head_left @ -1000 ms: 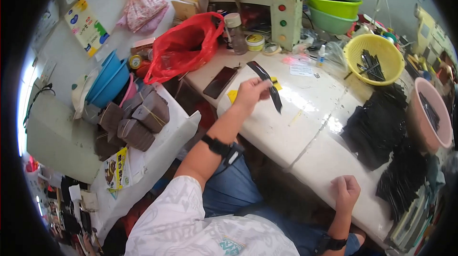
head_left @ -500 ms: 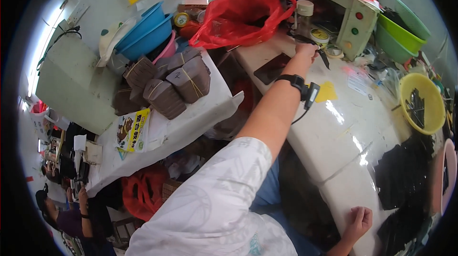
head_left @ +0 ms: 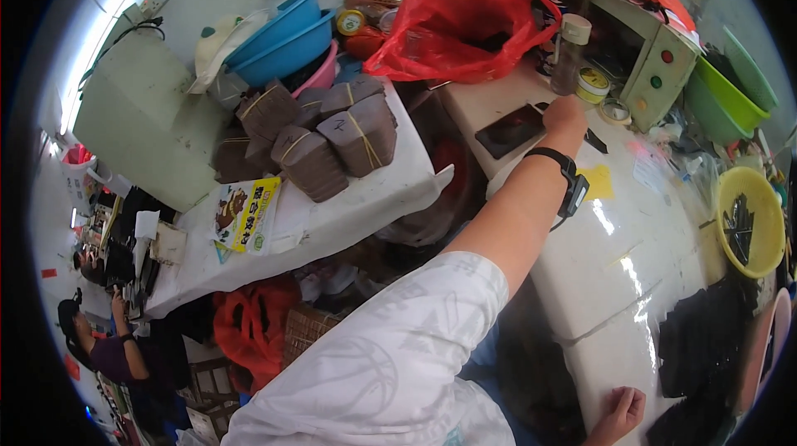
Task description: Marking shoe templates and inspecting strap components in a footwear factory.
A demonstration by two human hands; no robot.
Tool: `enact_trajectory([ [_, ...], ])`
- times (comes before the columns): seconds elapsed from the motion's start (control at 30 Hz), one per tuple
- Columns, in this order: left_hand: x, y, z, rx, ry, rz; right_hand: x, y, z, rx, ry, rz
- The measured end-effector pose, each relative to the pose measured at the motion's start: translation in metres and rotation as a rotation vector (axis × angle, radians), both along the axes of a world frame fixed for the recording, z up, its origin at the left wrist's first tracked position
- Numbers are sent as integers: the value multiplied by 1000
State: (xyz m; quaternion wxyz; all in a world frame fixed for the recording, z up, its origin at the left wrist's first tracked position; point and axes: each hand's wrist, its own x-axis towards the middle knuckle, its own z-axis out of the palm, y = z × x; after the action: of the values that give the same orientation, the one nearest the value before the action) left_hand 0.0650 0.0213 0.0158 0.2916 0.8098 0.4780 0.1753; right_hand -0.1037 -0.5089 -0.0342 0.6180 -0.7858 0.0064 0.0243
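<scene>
My left hand (head_left: 566, 120) reaches far across the white worktable, closed round a thin black pointed piece (head_left: 595, 142); most of it is hidden by the fingers, so its kind is unclear. Left of this hand lies a dark smartphone (head_left: 506, 132), close to the knuckles. Behind the hand stand a clear bottle with a pale cap (head_left: 573, 43) and a round yellow-and-white tin (head_left: 592, 85). At the near right, my right hand (head_left: 618, 414) rests at the table's edge with its fingers curled in and nothing showing in them.
Bundles of brown pieces (head_left: 311, 165) tied with bands sit on the left table beside a yellow packet (head_left: 246, 215). A red plastic bag (head_left: 461, 35) lies at the back. Black sheets (head_left: 701, 338) and a yellow basket (head_left: 751, 213) are on the right. A co-worker (head_left: 116, 355) is at far left.
My left hand has drawn back slightly toward me, nearer the smartphone, with the black piece still in it. The view has shifted, so the scene sits further right. My right hand stays curled.
</scene>
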Motion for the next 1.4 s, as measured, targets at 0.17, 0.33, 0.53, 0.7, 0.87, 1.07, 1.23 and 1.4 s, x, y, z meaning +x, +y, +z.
enact_trajectory([
  [0.17,-30,-19,13,231,-86,-140,-2,-1,5,37,9,45],
  [0.33,-95,-60,22,205,-176,-417,0,-2,3,73,-2,91],
  [0.53,-157,-91,-42,290,-460,-569,0,-4,3,72,-41,102],
  [0.7,-169,-108,-72,382,-522,-794,-2,-7,5,62,-47,97],
  [0.87,-174,-116,-89,418,-474,-767,-2,-6,4,30,-65,97],
  [1.07,-172,-125,-99,589,-445,-767,-6,-6,9,9,-70,66],
  [1.23,-171,-127,-98,541,-422,-780,16,-20,10,231,-21,66],
  [1.4,-169,-127,-95,489,-388,-771,40,-34,16,-167,-297,34],
])
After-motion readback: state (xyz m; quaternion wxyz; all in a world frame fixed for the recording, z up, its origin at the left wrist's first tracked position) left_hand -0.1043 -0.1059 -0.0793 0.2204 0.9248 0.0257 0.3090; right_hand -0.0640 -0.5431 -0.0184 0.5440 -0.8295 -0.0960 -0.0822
